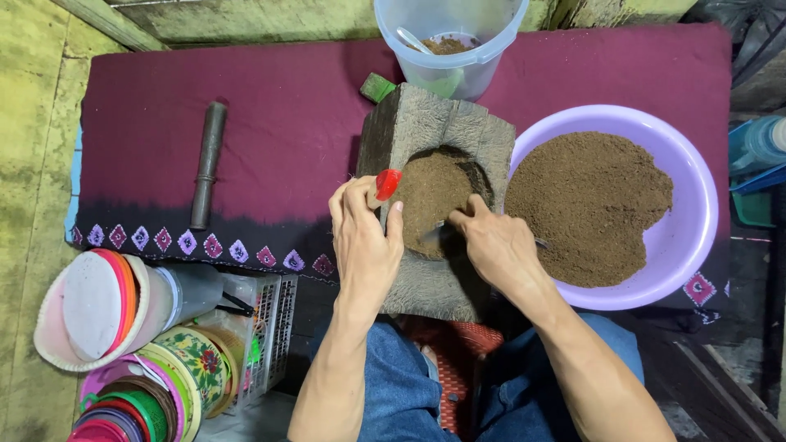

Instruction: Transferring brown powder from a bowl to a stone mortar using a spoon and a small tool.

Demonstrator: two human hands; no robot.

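The left hand (364, 237) pinches a small red-capped bottle (384, 187) at the wooden mortar's (417, 123) nine o'clock rim; the right hand (491, 241), fingers closed around a spoon (434, 232), digs brown powder (434, 192) to fill it.

The clear bucket (449, 49) runs off the top edge. The right hand (495, 245) covers most of the metal spoon (540, 242), bowl end unseen. Lower left, the stacked colourful lids (135, 393) get cropped. A blue container (757, 146) is cut at the right edge.
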